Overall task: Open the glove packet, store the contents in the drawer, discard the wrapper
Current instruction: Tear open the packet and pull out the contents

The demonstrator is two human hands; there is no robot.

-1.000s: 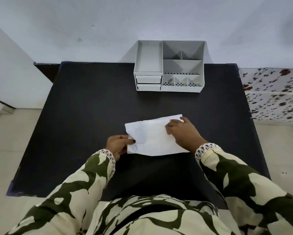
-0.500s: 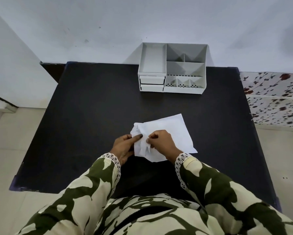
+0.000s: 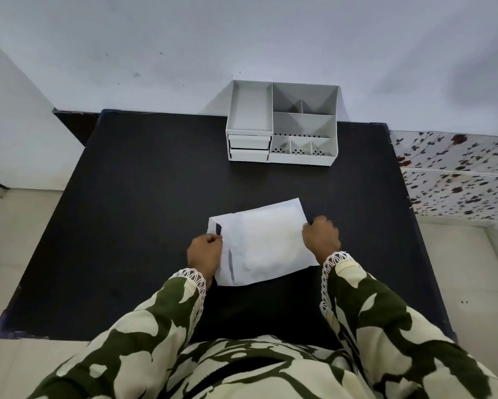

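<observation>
Head: black table (image 3: 155, 211), white wall (image 3: 242, 38).

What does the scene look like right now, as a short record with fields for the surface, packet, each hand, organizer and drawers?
surface: black table
packet: white glove packet, flat on the table, left end torn open
left hand: pinching the packet's torn left end
right hand: gripping the packet's right edge
organizer: grey desk organizer at the table's far edge
drawers: two, both shut
</observation>
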